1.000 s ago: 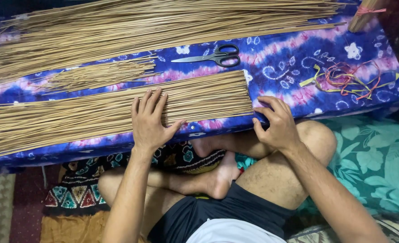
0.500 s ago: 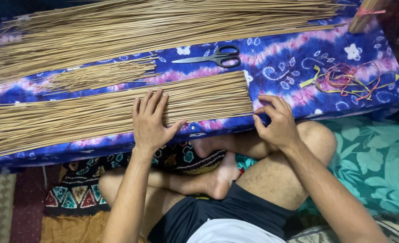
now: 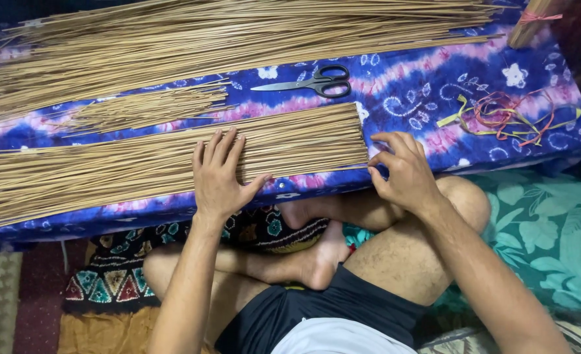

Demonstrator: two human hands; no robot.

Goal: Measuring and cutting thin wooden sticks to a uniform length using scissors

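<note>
Along the near edge of the counter, draped in a blue and purple tie-dye cloth (image 3: pixel 428 85), lies a flat layer of thin tan sticks (image 3: pixel 107 167), their right-hand ends lined up in an even row. The left hand (image 3: pixel 220 176) lies flat on this layer, its fingers (image 3: pixel 228 145) spread and released, gripping nothing. The right hand (image 3: pixel 402 172) sits at the squared ends, fingers curled and pinching at the tips of the nearest sticks by the counter's edge. So this bundle looks largely gathered and evened, yet it is not tied. A small loose bunch (image 3: pixel 146 108) and a much larger heap (image 3: pixel 238 33) toward the far edge lie unsorted. Scissors (image 3: pixel 313 82) and coloured strings (image 3: pixel 506 118) at the right end lie untouched.
</note>
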